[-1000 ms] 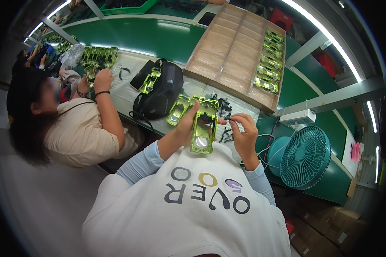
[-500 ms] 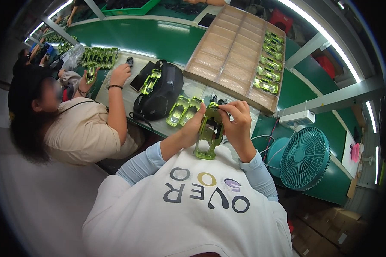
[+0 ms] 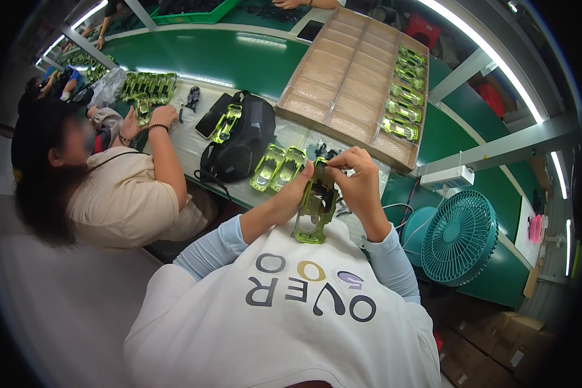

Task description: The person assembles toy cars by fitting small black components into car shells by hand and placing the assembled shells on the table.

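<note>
A translucent yellow-green plastic toy car body shell (image 3: 312,223) is held upright in front of my chest. My left hand (image 3: 291,197) is closed around its left side, with the thumb along the upper edge. My right hand (image 3: 359,181) pinches at the shell's far end; whatever is between its fingertips is too small to make out. Dark areas show inside the shell. Two similar shells (image 3: 278,167) lie side by side on the table just beyond my left hand. Small black parts (image 3: 324,151) lie just past the held shell.
A compartmented cardboard tray (image 3: 333,81) holds several green shells in its right column. A black bag (image 3: 249,139) with one shell on top lies left of it, beside a phone (image 3: 213,116). A teal fan (image 3: 459,239) stands at right. A co-worker (image 3: 123,187) handles another shell at left.
My right hand has shifted slightly at the shell's far end, and the shell has tilted a little. The co-worker's right hand has moved from the dark parts to the shell in their left hand.
</note>
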`<state>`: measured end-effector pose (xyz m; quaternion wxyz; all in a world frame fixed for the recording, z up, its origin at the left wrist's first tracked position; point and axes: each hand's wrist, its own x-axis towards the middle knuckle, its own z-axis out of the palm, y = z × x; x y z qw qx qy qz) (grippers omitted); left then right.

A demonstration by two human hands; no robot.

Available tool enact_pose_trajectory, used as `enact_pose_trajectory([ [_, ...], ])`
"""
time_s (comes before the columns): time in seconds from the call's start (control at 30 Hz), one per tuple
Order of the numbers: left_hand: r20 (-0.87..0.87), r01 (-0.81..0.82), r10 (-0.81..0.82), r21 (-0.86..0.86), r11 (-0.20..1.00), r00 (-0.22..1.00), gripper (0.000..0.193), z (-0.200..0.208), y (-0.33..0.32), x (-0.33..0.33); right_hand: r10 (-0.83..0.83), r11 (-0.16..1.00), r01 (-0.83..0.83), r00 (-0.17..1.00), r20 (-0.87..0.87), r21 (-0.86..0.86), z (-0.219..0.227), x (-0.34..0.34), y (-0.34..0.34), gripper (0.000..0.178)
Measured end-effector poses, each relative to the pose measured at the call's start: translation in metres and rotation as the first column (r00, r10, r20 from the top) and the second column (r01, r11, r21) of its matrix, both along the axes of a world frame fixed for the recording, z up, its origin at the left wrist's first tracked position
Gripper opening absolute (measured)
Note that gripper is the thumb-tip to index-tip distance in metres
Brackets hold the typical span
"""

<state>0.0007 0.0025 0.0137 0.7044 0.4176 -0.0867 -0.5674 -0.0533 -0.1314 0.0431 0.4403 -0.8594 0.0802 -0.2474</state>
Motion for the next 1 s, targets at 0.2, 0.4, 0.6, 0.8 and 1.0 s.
enact_pose_trajectory([
  [0.2,0.087,0.105,-0.108,0.039,0.994,0.990,0.060,0.005,0.003,0.002,0.352,0.667,-0.108,0.918,-0.183,0.737,0.002,0.003,-0.020,0.031],
  [0.4,0.036,0.037,-0.035,-0.056,0.998,0.999,0.064,0.005,-0.001,0.004,0.221,0.570,-0.099,0.975,-0.037,0.816,-0.013,-0.007,-0.006,0.026],
  [0.6,-0.127,-0.037,0.013,-0.186,0.982,0.992,0.076,-0.001,0.009,0.021,0.304,0.404,-0.057,0.950,-0.075,0.913,-0.048,-0.039,0.002,0.021],
  [0.8,-0.056,-0.126,0.117,-0.210,0.970,0.992,0.071,-0.007,0.013,0.031,0.513,0.479,-0.113,0.841,-0.172,0.871,-0.029,-0.042,0.026,0.023],
  [1.0,-0.081,-0.116,0.104,-0.169,0.979,0.991,0.071,-0.013,0.011,0.024,0.556,0.537,-0.099,0.788,-0.264,0.838,-0.031,-0.033,0.027,0.027],
])
